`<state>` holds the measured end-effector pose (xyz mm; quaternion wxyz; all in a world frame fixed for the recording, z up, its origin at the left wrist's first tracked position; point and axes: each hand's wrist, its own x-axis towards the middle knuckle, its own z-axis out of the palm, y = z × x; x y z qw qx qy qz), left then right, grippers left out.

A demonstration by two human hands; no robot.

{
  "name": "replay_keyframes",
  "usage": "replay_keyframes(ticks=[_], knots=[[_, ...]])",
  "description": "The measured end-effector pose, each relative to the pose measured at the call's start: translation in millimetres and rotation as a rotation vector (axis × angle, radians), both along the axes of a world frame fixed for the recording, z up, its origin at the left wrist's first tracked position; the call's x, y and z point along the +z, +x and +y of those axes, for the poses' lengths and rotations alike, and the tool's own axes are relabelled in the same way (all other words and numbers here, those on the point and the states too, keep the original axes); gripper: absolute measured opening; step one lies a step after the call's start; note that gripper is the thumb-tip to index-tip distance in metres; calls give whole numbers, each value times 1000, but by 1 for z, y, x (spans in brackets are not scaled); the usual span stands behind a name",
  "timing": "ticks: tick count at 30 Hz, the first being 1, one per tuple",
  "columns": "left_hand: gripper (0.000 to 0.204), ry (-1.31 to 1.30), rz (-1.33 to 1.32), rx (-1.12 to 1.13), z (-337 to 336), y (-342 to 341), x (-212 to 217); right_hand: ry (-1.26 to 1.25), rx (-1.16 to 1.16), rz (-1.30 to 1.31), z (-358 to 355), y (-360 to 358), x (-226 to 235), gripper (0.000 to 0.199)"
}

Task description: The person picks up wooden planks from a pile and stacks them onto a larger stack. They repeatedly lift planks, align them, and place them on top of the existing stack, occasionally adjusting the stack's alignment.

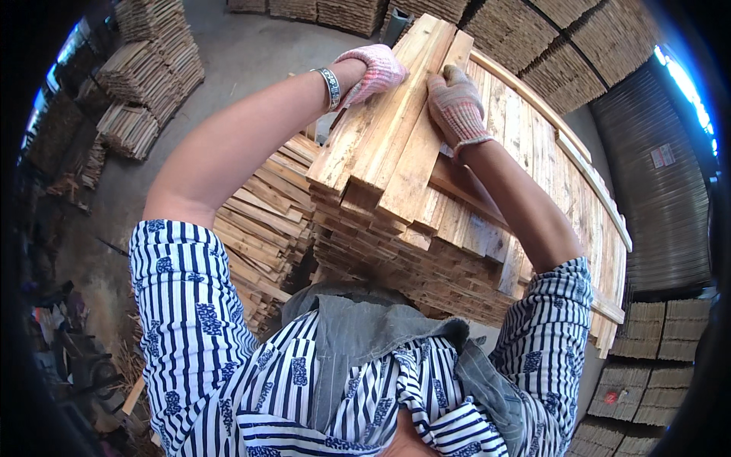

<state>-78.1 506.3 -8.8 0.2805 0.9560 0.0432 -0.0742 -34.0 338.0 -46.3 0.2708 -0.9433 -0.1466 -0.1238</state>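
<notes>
A blue-and-white striped shirt with a grey collar fills the lower frame, nearest the lens, and both bare forearms reach up from it. The left hand, in a pink knit glove with a metal bangle at the wrist, lies palm-down against the left edge of a bundle of pale boards. The right hand, gloved the same, presses flat on the bundle's right side; neither closes around anything, both seem to steady or square the boards. The bundle lies on top of a tall plank stack, already many layers high, so most of the piling looks done and this top layer is probably being aligned. A lower, looser heap of planks lies just left. More stacks stand well apart on the concrete floor.
</notes>
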Motion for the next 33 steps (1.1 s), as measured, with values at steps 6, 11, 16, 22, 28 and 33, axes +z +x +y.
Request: replay_keyframes(ticks=[6, 11, 16, 22, 28, 33], knots=[[38, -151, -63, 9, 7, -7, -7, 40, -8, 95, 2, -4, 7, 54], [43, -430, -54, 71, -13, -31, 16, -20, -11, -9, -13, 13, 0, 56], [45, -424, -97, 118, 4, 0, -17, -5, -97, -51, 8, -16, -3, 48], [51, -372, -85, 131, 9, -11, -8, -68, -14, 279, 3, -28, 45, 63], [66, -473, 88, 41, 3, -35, 18, -430, 320, 31, -5, 0, 59, 56], [74, -449, -73, 68, 11, -36, -6, -79, 358, 191, 1, 62, 78, 59]])
